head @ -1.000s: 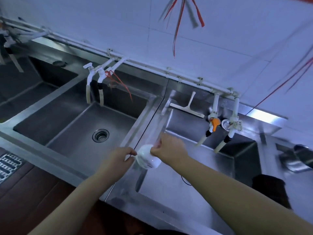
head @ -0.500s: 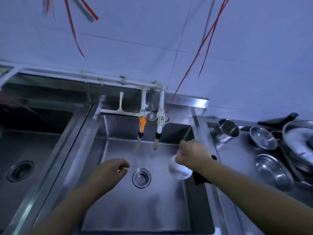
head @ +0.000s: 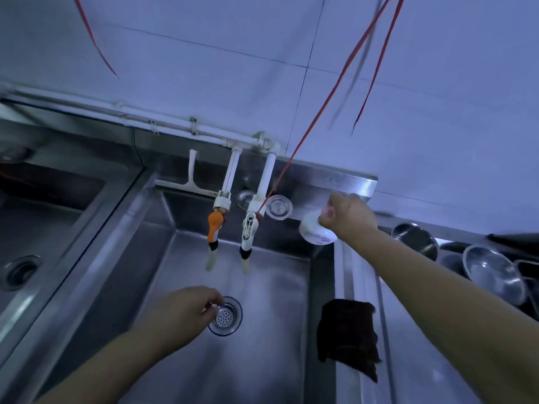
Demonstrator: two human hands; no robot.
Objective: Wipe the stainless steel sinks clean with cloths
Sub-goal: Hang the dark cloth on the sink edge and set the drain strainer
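Dim, bluish light; steel glare, motion blur, edges bowed.

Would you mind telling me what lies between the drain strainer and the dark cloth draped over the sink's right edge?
Only bare steel sink floor and the right wall lie between the drain strainer and the dark cloth, as the head view shows.

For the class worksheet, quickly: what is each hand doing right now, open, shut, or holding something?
Left hand: loosely curled above the sink drain strainer, holding nothing.
Right hand: grips a white container by the sink's back corner.
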